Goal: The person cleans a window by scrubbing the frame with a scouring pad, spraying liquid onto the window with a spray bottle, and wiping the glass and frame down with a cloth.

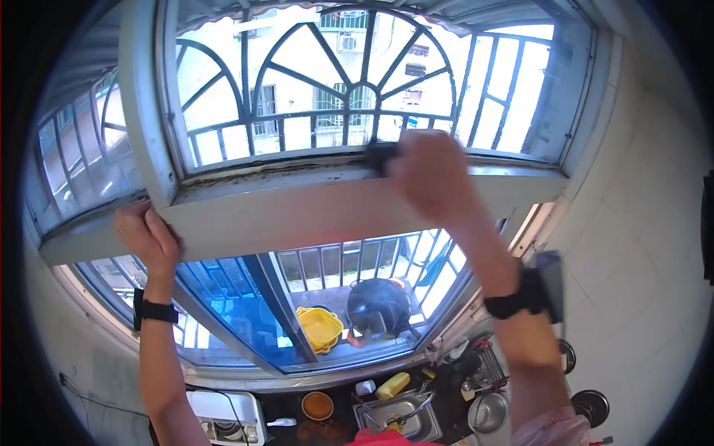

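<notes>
My left hand (149,232) is closed over the edge of the white window crossbar (290,215), left of the upright post (145,104). Smeared by motion, my right hand (431,171) is a fist around a dark object (381,157), whose kind I cannot make out. That object is at the lower track (260,169) of the upper window, where brown dirt lies along the groove. Both wrists wear black bands.
Dark bars (346,115) stand outside the upper window. Beneath the crossbar, a sliding window (245,305) shows a yellow basket (320,329) and a black wok-like pan (378,306) behind it. Below are a sink (401,416), an orange-brown bowl (317,405) and a metal pot (489,412).
</notes>
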Demonstrator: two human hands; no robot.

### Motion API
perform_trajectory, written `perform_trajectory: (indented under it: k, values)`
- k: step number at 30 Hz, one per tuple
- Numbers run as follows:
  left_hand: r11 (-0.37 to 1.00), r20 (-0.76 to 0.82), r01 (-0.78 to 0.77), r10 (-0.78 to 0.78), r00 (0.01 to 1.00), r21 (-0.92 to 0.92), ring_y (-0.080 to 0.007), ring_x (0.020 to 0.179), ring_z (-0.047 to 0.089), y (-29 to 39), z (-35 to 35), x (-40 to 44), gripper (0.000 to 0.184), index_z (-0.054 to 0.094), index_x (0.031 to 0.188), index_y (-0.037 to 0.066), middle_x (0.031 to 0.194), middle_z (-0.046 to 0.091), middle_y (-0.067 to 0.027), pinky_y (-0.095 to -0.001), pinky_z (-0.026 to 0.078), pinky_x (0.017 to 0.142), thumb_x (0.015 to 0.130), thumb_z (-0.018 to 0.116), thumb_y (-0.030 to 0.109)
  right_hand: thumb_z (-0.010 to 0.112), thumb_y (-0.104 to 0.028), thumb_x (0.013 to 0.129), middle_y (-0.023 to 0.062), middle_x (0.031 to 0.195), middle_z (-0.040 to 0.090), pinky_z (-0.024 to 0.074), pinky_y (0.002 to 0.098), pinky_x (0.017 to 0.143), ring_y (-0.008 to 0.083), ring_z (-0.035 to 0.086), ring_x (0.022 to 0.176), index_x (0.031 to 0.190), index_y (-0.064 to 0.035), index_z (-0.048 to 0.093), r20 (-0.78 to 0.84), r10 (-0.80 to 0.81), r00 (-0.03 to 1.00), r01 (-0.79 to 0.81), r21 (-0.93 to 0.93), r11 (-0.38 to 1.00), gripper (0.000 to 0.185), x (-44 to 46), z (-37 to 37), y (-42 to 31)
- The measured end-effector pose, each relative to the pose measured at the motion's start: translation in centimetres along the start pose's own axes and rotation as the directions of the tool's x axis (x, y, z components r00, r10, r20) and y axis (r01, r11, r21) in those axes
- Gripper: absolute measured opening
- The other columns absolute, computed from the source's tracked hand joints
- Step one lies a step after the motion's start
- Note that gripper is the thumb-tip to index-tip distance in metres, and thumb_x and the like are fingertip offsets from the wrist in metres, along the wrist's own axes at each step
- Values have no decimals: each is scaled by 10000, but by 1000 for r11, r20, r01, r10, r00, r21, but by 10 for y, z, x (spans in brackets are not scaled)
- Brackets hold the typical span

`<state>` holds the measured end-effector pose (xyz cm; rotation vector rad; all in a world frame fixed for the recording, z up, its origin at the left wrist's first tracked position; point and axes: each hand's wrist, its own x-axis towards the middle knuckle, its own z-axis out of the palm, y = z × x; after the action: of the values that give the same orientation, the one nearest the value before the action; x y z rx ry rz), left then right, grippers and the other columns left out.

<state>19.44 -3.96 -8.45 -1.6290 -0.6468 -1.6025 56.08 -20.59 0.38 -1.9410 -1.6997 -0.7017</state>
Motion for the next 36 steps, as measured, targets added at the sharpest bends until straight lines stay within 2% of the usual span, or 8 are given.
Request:
perform_trajectory:
  k: [5, 8, 10, 13, 15, 24, 29, 36]
  values:
    - [1000, -3, 3, -3, 1000, 14, -352, 835, 515, 2, -1, -1, 134, 537, 913, 5, 887, 558, -177, -457, 390, 781, 914, 481, 127, 569, -141, 822, 189, 861, 680, 553, 414, 773, 290, 672, 880, 854, -16, 704, -198, -406, 892, 449, 285, 847, 186, 9, 29, -136]
    - [1000, 8, 4, -4, 1000, 12, -358, 833, 512, -1, -4, 3, 121, 537, 911, 6, 888, 550, -175, -463, 386, 772, 895, 490, 117, 578, -105, 809, 194, 892, 678, 533, 433, 826, 307, 665, 919, 894, -11, 698, -1, -339, 941, 311, 397, 864, 175, 6, -2, -98]
    - [1000, 13, 28, -28, 1000, 14, -359, 829, 509, 1, -4, -1, 111, 537, 910, 8, 884, 544, -172, -466, 383, 766, 883, 493, 106, 552, -18, 784, 191, 1109, 656, 503, 396, 918, 333, 651, 982, 1058, 7, 659, -406, -315, 858, 457, 324, 828, 295, 2, -3, -13]
    - [999, -7, 27, -27, 1000, 42, -353, 820, 503, 4, -3, 2, 96, 536, 905, 14, 872, 538, -165, -463, 379, 759, 872, 494, 94, 550, -79, 817, 232, 955, 666, 496, 457, 867, 358, 630, 952, 960, 41, 659, -98, 300, 949, -304, -34, 952, 216, -22, -54, 90]
    - [999, -25, -1, 2, 1000, 48, -347, 814, 500, 5, -1, 3, 90, 534, 901, 19, 862, 536, -159, -458, 378, 757, 869, 496, 93, 522, -151, 824, 209, 894, 671, 503, 478, 822, 362, 650, 873, 845, 31, 641, -270, 133, 954, -188, -190, 964, 219, -42, -17, 136]
    - [1000, -41, 5, -4, 999, 9, -336, 802, 498, -2, 1, 0, 80, 522, 880, 36, 848, 538, -148, -452, 372, 748, 876, 511, 115, 576, -145, 795, 184, 816, 662, 558, 411, 716, 323, 677, 779, 792, -11, 658, 2, -268, 963, 260, 238, 936, 157, 15, 24, -157]
    - [999, 1, -12, 12, 1000, -38, -332, 814, 509, -10, -3, -2, 77, 529, 894, 39, 861, 547, -144, -450, 371, 758, 867, 538, 111, 606, -142, 775, 131, 847, 673, 552, 408, 732, 291, 661, 873, 827, -62, 670, -274, -378, 884, 443, 239, 864, 115, 22, 49, -224]
    - [999, 16, -20, 20, 1000, -38, -334, 854, 525, -12, -5, -4, 126, 543, 942, 37, 900, 564, -147, -445, 381, 799, 826, 563, 81, 578, -178, 813, 120, 965, 685, 515, 411, 863, 279, 648, 957, 889, -51, 689, -69, 120, 990, -134, -265, 955, 185, -18, -4, 2]
